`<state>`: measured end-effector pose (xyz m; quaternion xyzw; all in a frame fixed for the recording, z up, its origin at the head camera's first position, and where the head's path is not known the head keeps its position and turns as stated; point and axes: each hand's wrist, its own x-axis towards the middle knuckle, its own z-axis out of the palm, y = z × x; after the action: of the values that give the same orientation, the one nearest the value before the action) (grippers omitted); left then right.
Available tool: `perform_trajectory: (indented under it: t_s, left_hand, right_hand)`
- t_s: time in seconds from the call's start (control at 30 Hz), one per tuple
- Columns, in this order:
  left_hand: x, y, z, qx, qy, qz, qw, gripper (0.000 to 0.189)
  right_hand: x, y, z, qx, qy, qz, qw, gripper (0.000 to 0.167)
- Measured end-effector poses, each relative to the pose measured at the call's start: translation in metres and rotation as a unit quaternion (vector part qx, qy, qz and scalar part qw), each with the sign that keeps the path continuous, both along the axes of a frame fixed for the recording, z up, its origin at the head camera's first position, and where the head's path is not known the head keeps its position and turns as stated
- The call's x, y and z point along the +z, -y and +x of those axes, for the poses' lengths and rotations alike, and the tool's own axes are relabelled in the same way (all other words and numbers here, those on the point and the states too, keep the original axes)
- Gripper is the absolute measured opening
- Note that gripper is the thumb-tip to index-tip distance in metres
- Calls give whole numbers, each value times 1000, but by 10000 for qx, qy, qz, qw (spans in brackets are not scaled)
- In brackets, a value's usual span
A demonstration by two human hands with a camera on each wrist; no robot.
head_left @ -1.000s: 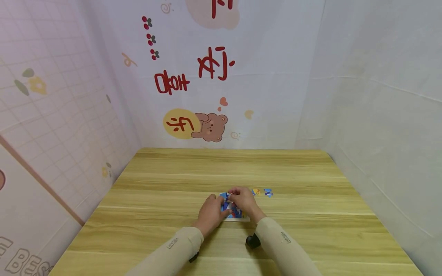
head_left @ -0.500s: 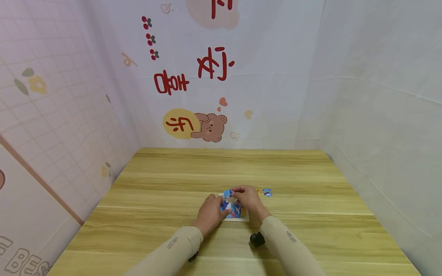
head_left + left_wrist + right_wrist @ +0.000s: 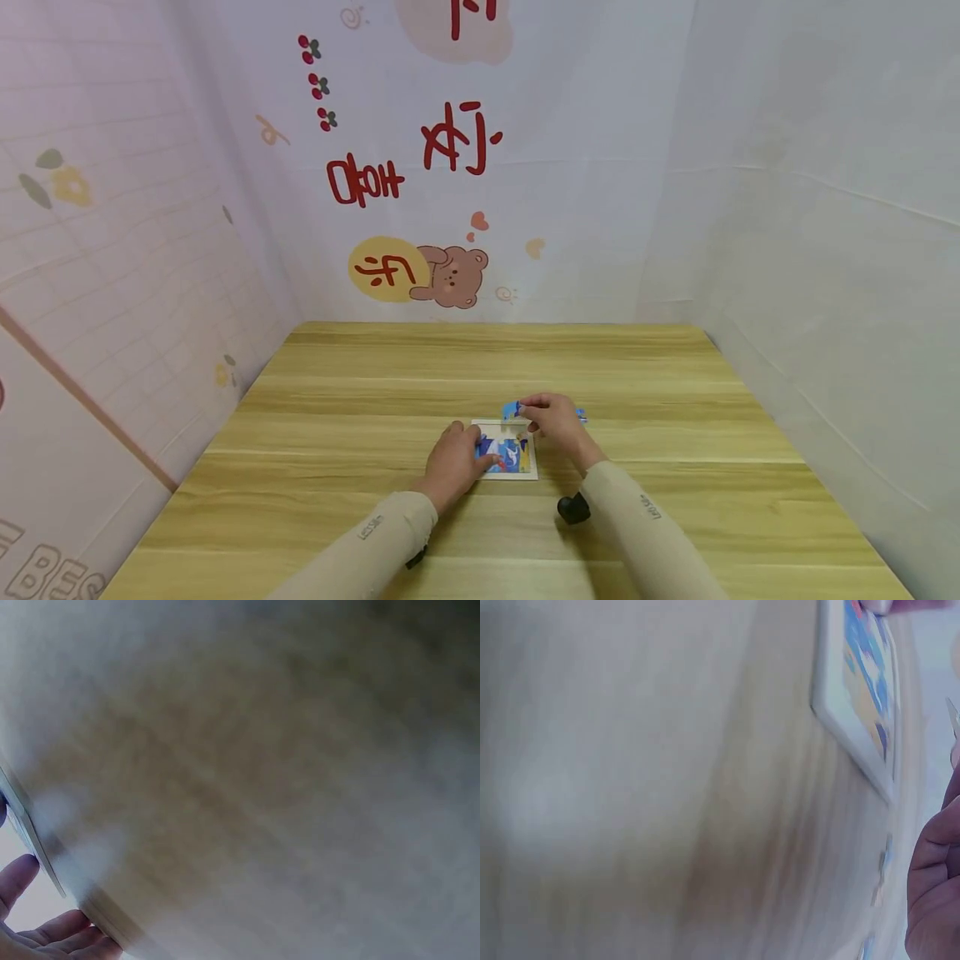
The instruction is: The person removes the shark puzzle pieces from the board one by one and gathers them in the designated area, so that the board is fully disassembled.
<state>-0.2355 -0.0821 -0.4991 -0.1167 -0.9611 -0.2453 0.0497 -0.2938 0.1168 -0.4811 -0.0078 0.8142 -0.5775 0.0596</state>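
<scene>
In the head view, a small jigsaw puzzle tray [image 3: 536,467] with a white frame lies on the table. Blue and yellow pieces fill its lower part, while pale backing shows along its upper part. My left hand [image 3: 452,462] holds the tray at its left side, thumb over the picture and fingers along the edge. My right hand [image 3: 558,423] pinches a blue puzzle piece [image 3: 511,411] just beyond the tray's far edge. The right wrist view catches the tray's corner [image 3: 844,735] and the right hand [image 3: 936,889] at the border.
A loose blue puzzle piece [image 3: 582,413] lies behind the right hand, partly covered. Two loose pieces, one of them a puzzle piece [image 3: 883,870], show blurred in the right wrist view. Wooden table [image 3: 360,375] surrounds the tray, with printed cloth walls [image 3: 600,208] beyond.
My right hand has lifted the blue puzzle piece off the tray's upper part and moved it away and to the right, baring the backing. The left hand keeps its place on the tray.
</scene>
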Motion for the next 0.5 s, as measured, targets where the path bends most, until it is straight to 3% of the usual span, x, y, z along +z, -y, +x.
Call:
perform_trajectory:
  t_s: [0.23,0.5]
  left_hand:
    - [-2,1,0,30,73,30,10000,38]
    - [-6,1,-1,53,45,9,10000,39]
  right_hand:
    - [1,-29,-9,-142,31,86,9999,20]
    - [3,-68,-8,-311,142,104,9994,25]
